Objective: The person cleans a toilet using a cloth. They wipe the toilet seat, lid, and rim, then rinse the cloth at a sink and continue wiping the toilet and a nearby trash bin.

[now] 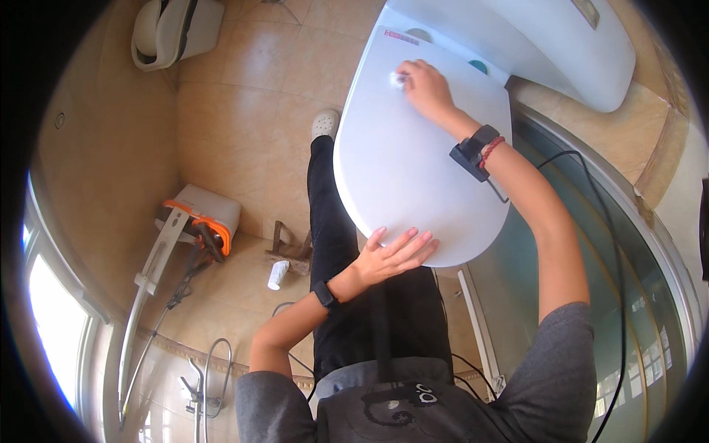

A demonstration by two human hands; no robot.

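Note:
A white toilet lid (pixel 413 170) lies closed in front of me, its rounded end toward my body. On its far part my right hand (pixel 430 90) is closed on a small white wad, perhaps tissue (pixel 397 80), pressed to the surface. That wad is partly hidden by my fingers and blurred by glare. Fingers spread, my left hand (pixel 390 255) rests on the lid's near rounded edge and holds nothing. A sticker (pixel 401 37) is at the lid's far left corner, close to the hinge side.
The white toilet tank (pixel 561 44) rises beyond the lid. To the right is a glass panel (pixel 591 258) with a dark cable (pixel 620 295). At left stand a mop bucket (pixel 210 209), a small wooden stool (pixel 292 255), a white bottle (pixel 278 275) and a lidded bin (pixel 173 33).

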